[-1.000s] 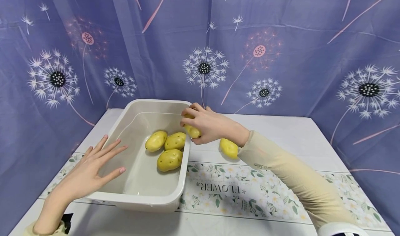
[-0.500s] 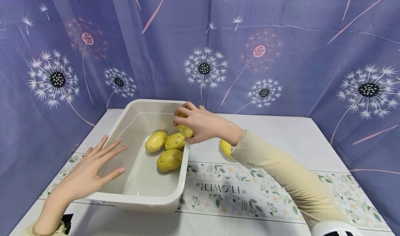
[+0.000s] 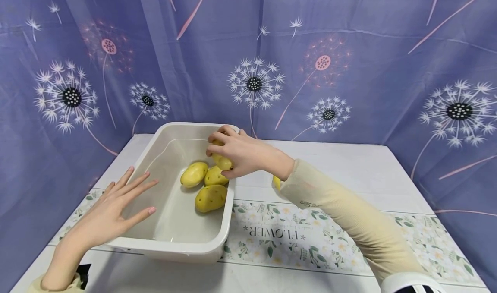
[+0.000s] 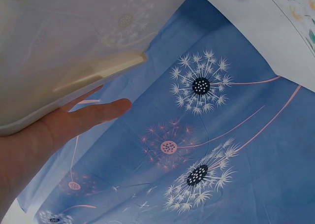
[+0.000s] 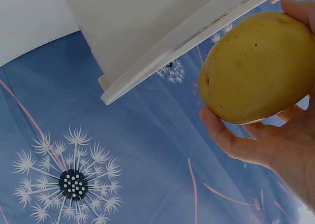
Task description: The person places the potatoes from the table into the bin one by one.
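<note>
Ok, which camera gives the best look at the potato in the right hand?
The right wrist view: the potato appears large there, mostly uncovered by the right hand. The head view shows it smaller and partly covered by that hand; the left wrist view doesn't show it.

Smooth, glossy plastic forms the bin [image 3: 167,246], while the potatoes [image 3: 211,199] show shiny skins dotted with small pits; the curtain [image 3: 369,64] is creased, matt cloth, the sleeve [image 3: 341,213] wrinkled, matt fabric, and the table cover [image 3: 330,163] smooth with a faint sheen.
</note>
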Available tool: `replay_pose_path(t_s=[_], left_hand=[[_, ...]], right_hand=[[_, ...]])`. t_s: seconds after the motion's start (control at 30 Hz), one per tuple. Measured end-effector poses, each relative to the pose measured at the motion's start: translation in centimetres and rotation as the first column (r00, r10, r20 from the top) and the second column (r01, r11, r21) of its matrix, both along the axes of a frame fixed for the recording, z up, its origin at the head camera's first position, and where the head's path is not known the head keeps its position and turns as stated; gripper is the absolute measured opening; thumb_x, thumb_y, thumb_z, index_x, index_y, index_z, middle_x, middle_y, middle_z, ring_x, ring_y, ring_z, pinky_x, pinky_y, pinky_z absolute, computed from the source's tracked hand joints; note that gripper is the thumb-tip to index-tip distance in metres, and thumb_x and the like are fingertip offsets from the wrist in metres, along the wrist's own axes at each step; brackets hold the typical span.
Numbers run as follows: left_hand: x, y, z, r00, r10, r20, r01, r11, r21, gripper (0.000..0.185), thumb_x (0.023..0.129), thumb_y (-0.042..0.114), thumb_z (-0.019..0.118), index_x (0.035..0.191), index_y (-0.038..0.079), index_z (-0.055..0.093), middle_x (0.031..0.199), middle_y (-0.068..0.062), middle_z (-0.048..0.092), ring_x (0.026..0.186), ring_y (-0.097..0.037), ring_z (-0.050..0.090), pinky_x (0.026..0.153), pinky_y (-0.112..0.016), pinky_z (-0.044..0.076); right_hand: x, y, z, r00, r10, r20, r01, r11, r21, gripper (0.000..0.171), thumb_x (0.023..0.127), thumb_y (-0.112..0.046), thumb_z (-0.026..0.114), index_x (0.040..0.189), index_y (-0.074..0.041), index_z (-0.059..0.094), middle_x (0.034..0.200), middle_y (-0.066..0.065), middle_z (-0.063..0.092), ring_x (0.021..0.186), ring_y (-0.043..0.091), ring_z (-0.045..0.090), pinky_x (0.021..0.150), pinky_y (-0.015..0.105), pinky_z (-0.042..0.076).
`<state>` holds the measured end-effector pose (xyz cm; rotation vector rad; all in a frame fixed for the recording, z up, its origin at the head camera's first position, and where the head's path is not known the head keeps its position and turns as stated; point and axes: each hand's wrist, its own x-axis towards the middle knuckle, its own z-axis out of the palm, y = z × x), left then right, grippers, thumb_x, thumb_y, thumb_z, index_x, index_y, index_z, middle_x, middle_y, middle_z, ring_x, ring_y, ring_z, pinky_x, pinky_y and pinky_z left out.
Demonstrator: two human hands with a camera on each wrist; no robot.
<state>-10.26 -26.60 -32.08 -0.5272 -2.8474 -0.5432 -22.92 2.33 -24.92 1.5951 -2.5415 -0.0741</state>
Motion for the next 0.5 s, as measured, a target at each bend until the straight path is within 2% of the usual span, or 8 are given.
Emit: replay_pose_path(t_s=[0.17, 0.5], left_hand=[[0.0, 0.0, -0.1, 1.0, 0.001, -0.002, -0.001, 1.0, -0.002, 0.056, 0.083, 0.038, 0.06, 0.134, 0.03, 0.039, 0.142, -0.013, 0.034, 0.14, -0.02, 0.0, 0.1, -0.069, 0.008], [0.0, 0.0, 0.0, 1.0, 0.005, -0.007, -0.005, 1.0, -0.007, 0.056, 0.082, 0.039, 0.061, 0.133, 0.029, 0.041, 0.142, -0.013, 0.035, 0.14, -0.021, 0.001, 0.1, -0.068, 0.008]], right_hand=[[-0.1, -0.6, 0.0, 1.0, 0.001, 0.009, -0.001, 1.0, 0.02, 0.044, 0.073, -0.032, 0.063, 0.115, -0.025, 0.052, 0.129, 0.002, 0.041, 0.121, 0.023, 0.03, 0.08, 0.044, 0.044], [-0.4, -1.6, -0.3, 1.0, 0.017, 0.009, -0.017, 1.0, 0.005, 0.043, 0.072, -0.033, 0.063, 0.113, -0.026, 0.052, 0.127, 0.0, 0.043, 0.119, 0.022, 0.032, 0.077, 0.042, 0.045]])
